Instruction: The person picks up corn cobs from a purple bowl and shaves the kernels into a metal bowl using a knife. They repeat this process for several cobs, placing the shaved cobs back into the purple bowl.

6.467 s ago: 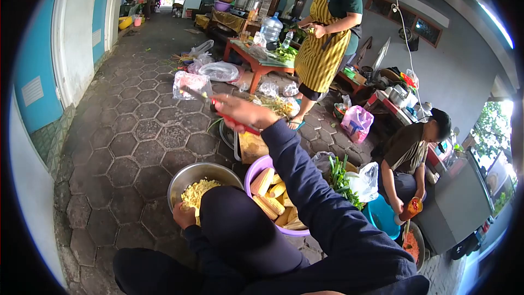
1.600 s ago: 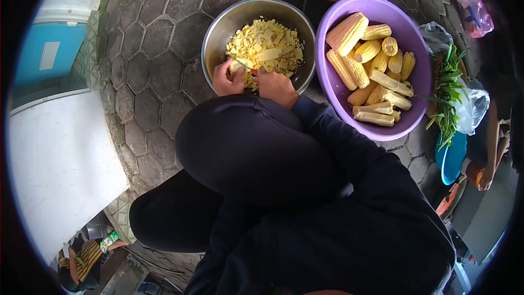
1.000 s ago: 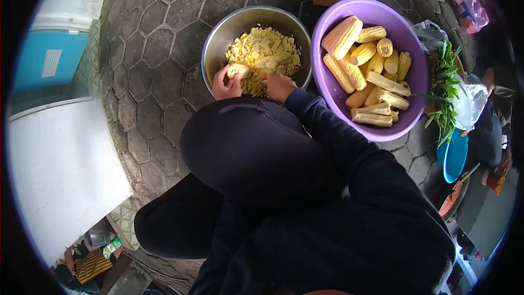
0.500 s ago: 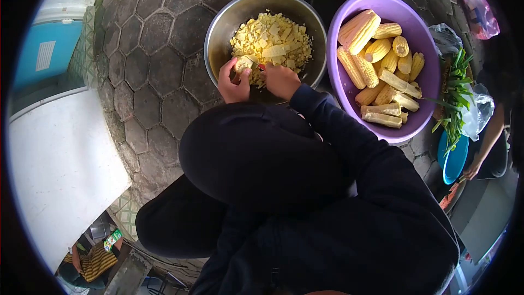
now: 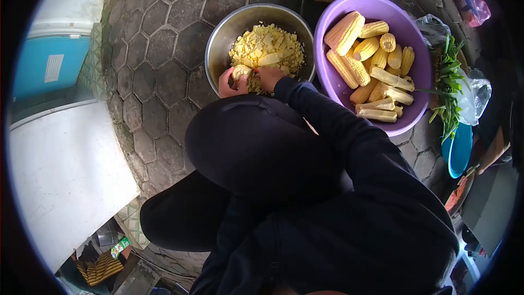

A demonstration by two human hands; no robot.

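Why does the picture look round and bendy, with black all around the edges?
Head view: a fisheye lens bends everything, so the hexagonal paving curves and black corners ring the frame. Soft, even daylight, no hard shadows. Faint shine on the steel bowl rim; the purple basin and corn cobs look sharp. The left hand and right hand are small but clear.

yellow corn kernels (image 5: 266, 50), silver steel bowl (image 5: 218, 38), purple basin (image 5: 415, 71), grey hexagon paving (image 5: 158, 38), dk navy sleeve (image 5: 338, 131)

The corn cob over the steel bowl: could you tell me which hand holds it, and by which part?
The left hand holds the corn cob by its near end; the right hand touches its other side.
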